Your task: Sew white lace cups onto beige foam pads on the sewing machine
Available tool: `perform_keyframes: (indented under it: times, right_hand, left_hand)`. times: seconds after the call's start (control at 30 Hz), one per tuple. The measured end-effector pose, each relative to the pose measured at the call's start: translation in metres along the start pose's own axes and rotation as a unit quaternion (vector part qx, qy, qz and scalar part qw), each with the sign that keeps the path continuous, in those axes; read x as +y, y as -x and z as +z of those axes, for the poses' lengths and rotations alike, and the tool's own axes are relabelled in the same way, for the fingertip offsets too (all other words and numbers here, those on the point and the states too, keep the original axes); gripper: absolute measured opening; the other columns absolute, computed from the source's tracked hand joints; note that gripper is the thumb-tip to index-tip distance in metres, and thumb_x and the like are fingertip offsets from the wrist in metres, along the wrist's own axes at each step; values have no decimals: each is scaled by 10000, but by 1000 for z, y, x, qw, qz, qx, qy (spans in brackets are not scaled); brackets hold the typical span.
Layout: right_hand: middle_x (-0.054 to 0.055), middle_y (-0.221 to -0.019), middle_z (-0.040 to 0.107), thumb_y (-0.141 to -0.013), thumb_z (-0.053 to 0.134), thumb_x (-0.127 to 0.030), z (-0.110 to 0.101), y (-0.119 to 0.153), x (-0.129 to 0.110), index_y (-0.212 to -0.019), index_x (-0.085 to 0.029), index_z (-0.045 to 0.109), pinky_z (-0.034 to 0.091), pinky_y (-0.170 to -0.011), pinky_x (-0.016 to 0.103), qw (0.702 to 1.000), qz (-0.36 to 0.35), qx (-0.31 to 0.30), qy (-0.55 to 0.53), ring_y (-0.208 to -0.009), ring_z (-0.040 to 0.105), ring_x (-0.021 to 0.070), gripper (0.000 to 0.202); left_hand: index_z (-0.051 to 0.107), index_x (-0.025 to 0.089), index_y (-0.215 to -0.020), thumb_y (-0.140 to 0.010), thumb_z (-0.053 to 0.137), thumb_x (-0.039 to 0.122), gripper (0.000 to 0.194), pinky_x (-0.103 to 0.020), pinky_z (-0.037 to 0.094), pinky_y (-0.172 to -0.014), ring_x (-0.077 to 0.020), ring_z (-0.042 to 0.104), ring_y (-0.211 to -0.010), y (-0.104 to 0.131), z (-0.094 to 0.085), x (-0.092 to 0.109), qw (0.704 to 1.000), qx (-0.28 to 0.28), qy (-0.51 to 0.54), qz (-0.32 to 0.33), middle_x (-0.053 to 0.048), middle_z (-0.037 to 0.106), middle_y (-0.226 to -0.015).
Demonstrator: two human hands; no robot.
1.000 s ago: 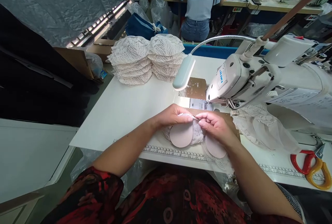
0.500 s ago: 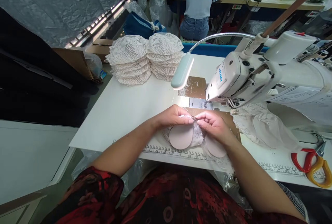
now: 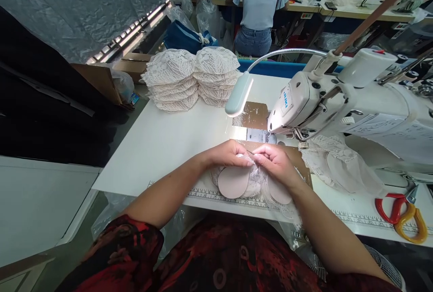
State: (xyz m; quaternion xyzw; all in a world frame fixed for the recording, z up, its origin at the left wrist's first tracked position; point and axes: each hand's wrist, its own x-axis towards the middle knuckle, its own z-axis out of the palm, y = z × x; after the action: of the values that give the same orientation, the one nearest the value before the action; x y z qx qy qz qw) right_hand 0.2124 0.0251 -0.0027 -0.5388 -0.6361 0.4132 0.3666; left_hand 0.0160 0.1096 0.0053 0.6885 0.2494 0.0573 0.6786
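Between both hands is a pale lace bra (image 3: 256,186) with smooth round cups, lying at the front of the white sewing table. My left hand (image 3: 233,153) pinches the lace by its upper middle, thumb pressed against the fingers. Close beside it, my right hand (image 3: 273,160) grips the same middle part, fingertips nearly meeting the left ones. A tiny dark, thin thing shows at the fingertips, too small to name. The right forearm and hand cover part of the lace and the right-hand cup. Just beyond the hands stands the sewing machine (image 3: 304,98), its needle area lit.
Stacked lace cups (image 3: 172,80) stand at the table's back left. A lamp (image 3: 238,95) overhangs the middle. More lace fabric (image 3: 341,165) lies under the machine arm, with scissors (image 3: 402,215) at right. A printed ruler (image 3: 223,196) follows the front edge. A co-worker (image 3: 259,7) sits ahead.
The hands stay together on the bra; the fingertips have shifted slightly, and the dark thin thing shows less. The bra's cups have moved a little down and left. The view has shifted slightly.
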Motion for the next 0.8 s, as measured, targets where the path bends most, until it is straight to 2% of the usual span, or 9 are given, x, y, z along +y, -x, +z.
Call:
perform_keyframes:
  times: [0.13,0.27,0.37,0.43,0.5,0.57,0.63,0.7,0.8]
  right_hand:
    - [40,-881,699,-864,564,-508,-17,10,-5,-1062,-214,637,489,-704,322,997,65,20,25,-789,645,197,363]
    - [76,-1114,701,-777,652,-570,-46,33,-12,-1141,-263,651,489,-771,364,967,119,18,226,-968,650,273,477]
    - [75,-1021,725,-766,631,-605,-59,51,-8,-1178,-259,638,476,-661,345,934,167,18,315,-840,670,270,537]
    - [46,-865,726,-780,614,-578,-60,61,-2,-1055,-256,669,438,-571,314,924,169,10,342,-723,653,244,427]
    - [11,-690,671,-824,563,-538,-56,68,3,-836,-252,655,395,-520,298,922,158,5,353,-613,606,213,301]
    - [6,-642,637,-863,512,-518,-49,71,5,-726,-249,608,401,-528,302,929,131,18,347,-596,588,203,317]
    - [36,-787,686,-883,492,-506,-42,70,3,-757,-250,621,462,-613,318,941,84,48,324,-728,636,227,313]
    - [69,-982,707,-892,489,-493,-36,65,-4,-863,-254,652,503,-724,343,952,42,75,294,-905,654,259,290]
    - [69,-914,713,-920,454,-483,-24,53,-24,-894,-257,650,521,-731,362,967,23,59,247,-881,666,264,300]
  left_hand:
    - [737,142,-1019,-839,624,559,468,-268,460,-784,-175,626,-910,5,-12,-7,996,51,70,-17,-72,717,-992]
    - [689,108,-1126,-843,488,714,698,-255,451,-631,-157,642,-736,16,-31,-16,975,73,201,-66,-102,729,-913]
    - [656,101,-1168,-821,469,758,766,-215,368,-502,-127,621,-641,22,-40,-17,968,68,230,-66,-118,726,-936]
    - [640,101,-1185,-812,451,778,795,-206,324,-468,-108,594,-600,24,-41,-15,970,82,219,-66,-118,722,-949]
    - [643,114,-1172,-808,482,757,756,-210,349,-497,-111,592,-619,24,-37,-13,977,97,180,-64,-108,716,-970]
    - [671,141,-1104,-751,647,657,626,-226,407,-589,-140,618,-725,25,-29,-11,990,105,83,-40,-80,705,-1000]
    - [696,163,-957,-641,804,464,450,-241,424,-662,-174,620,-807,26,-17,-9,993,102,-61,3,-33,694,-939]
    - [663,175,-765,-638,779,316,222,-246,387,-603,-162,579,-677,29,-4,-5,979,76,-190,19,12,634,-712]
    - [518,189,-594,-653,658,198,152,-256,311,-522,-150,488,-551,42,7,6,943,50,-329,-8,22,518,-563]
